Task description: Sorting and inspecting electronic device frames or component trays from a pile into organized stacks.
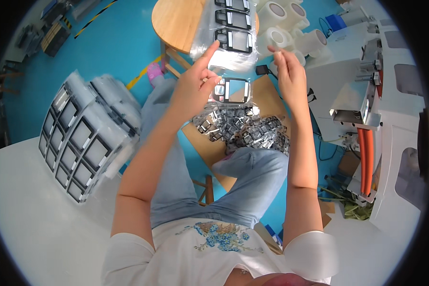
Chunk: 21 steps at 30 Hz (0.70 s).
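Note:
A clear plastic film piece with a black printed frame hangs over the pile below. My left hand has its thumb and curled fingers closed at the piece's left edge, while the index finger reaches toward a stack of clear film sheets printed with similar black frames. That stack lies on a round wooden stool. To the right of the stack, my right hand is raised with its fingers drawn together; whatever they might hold cannot be made out.
Loose black-framed film pieces lie heaped on brown cardboard by my knees. Stacked framed sheets sit on a white table at left. Film rolls stand far right, near a white machine with orange hoses.

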{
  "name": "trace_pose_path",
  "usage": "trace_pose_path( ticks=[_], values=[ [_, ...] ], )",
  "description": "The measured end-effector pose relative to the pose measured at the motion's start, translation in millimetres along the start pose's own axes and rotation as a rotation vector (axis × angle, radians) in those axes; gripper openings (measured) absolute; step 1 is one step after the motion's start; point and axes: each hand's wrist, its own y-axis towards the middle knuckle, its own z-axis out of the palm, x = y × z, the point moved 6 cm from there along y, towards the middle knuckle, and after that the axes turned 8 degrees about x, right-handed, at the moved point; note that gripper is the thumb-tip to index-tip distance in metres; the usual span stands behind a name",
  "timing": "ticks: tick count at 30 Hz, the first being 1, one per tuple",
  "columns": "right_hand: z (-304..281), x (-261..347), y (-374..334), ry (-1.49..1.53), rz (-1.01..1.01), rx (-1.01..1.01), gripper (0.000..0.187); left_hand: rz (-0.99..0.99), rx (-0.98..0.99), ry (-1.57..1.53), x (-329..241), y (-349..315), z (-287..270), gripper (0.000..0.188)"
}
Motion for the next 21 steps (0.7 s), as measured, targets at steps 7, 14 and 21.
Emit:
trace_pose_path(
  ticks=[7, 14, 21],
  values=[
    [12.1, 47.0, -28.3, -0.091, -0.350, -0.011, 0.027, -0.131, 0.232, -0.103, -4.2, 4.4, -14.2, 0.071],
    [41.4, 64.8, -14.9, -0.080, -0.487, 0.017, 0.017, -0.253, 0.315, -0.239, -12.1, 2.9, -20.4, 0.080],
    [61.7, 84.8, -13.0, -0.426, -0.620, 0.066, 0.030, -0.229, 0.295, -0.289, -7.9, 4.7, -15.9, 0.079]
  ],
)
